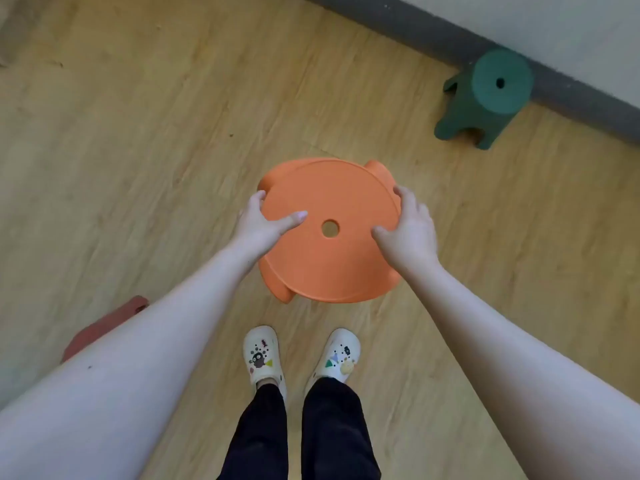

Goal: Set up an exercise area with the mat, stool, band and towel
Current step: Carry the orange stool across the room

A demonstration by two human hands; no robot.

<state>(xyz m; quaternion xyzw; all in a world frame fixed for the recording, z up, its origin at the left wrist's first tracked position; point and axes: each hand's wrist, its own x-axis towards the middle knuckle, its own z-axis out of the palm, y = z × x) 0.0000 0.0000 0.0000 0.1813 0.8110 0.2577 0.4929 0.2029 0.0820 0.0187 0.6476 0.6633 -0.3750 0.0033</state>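
Observation:
An orange plastic stool [329, 258] with a round seat and a small centre hole is right in front of me, seen from above over the wooden floor. My left hand [258, 225] grips the seat's left rim, thumb on top and fingers curled under the edge. My right hand [408, 230] grips the right rim in the same way. Whether the stool's legs touch the floor I cannot tell. No mat, band or towel is in view.
A dark green stool [485, 98] stands at the far right against a grey baseboard [415, 32]. A reddish-brown object [104, 329] lies on the floor at the lower left, partly hidden by my left forearm. My feet in white clogs [265, 355] stand just behind the orange stool.

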